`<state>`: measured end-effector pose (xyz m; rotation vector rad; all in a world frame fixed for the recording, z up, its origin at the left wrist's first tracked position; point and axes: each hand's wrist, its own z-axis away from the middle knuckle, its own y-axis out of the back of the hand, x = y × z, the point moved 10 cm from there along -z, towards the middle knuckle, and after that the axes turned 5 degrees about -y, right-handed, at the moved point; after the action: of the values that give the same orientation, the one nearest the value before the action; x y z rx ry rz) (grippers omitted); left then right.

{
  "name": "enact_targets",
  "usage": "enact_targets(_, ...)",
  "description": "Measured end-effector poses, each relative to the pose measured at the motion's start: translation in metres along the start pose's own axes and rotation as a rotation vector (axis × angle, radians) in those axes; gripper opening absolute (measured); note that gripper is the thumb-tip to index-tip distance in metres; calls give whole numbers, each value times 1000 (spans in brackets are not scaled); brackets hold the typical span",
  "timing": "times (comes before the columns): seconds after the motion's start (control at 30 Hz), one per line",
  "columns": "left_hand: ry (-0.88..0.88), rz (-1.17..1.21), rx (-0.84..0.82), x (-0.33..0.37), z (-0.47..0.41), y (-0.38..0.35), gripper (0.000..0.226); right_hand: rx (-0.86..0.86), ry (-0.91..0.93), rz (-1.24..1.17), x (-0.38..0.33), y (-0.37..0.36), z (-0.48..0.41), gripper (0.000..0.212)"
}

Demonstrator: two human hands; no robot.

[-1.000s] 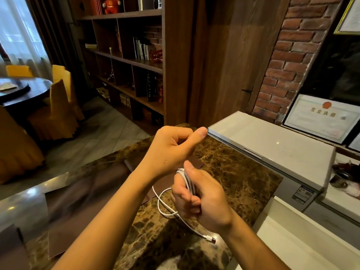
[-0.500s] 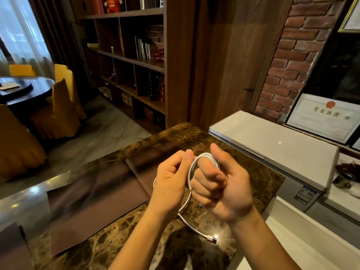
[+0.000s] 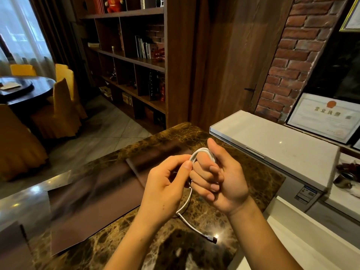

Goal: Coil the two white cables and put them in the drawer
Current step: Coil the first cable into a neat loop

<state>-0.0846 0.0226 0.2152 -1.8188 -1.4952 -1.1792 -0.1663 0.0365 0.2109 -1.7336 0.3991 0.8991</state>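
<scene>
A white cable [image 3: 202, 152] is wound in loops around the fingers of my right hand [image 3: 218, 178], which is closed on the coil above the brown marble counter [image 3: 194, 248]. My left hand [image 3: 165, 184] pinches a strand of the same cable at the coil's left side. The loose tail [image 3: 187, 221] hangs below both hands and ends in a plug [image 3: 211, 238] lying on the counter. A second white cable and a drawer are not visible.
A brown mat [image 3: 93, 207] lies on the counter to the left. A white chest appliance [image 3: 272, 145] stands close on the right, under a framed certificate [image 3: 323, 117]. Bookshelves [image 3: 132, 61] and a dark round table [image 3: 23, 88] with yellow chairs stand beyond.
My right hand rose and turned palm-up with the coil on its fingers. My left hand came down from above the coil to pinch the strand beside it. The loose tail got shorter.
</scene>
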Motion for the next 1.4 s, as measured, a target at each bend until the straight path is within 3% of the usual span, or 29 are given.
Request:
enact_targets(0.1, 21, -9, 32, 1, 2, 6, 25, 43, -10, 180, -1, -2, -4, 56)
enact_targets(0.23, 51, -61, 60, -2, 8, 6, 24, 229, 2, 370, -1, 10, 2, 52)
enact_targets(0.43, 106, 4, 88, -12, 18, -5, 23, 459, 61, 511, 2, 21, 16, 47)
enact_targets(0.53, 94, -75, 99, -17, 21, -6, 24, 529, 106, 566, 4, 26, 23, 45)
enact_targets(0.63, 58, -177, 83, -22, 21, -6, 23, 529, 99, 541, 7, 30, 26, 45)
enact_targets(0.8, 60, -167, 115, -20, 23, 1, 21, 297, 13, 415, 15, 28, 21, 34)
enact_targets(1.0, 43, -203, 104, -16, 23, 1, 25, 570, 112, 530, 3, 51, 44, 41)
enact_targets(1.13, 107, -17, 22, -22, 18, 0, 21, 655, 134, 478, 0, 51, 44, 40)
enact_targets(1.27, 191, 140, -181, -34, 25, 0, 29, 663, 132, 430, -1, 56, 45, 40)
enact_targets(1.4, 213, 117, -167, -39, 27, 4, 32, 596, 101, 332, 8, 55, 38, 40)
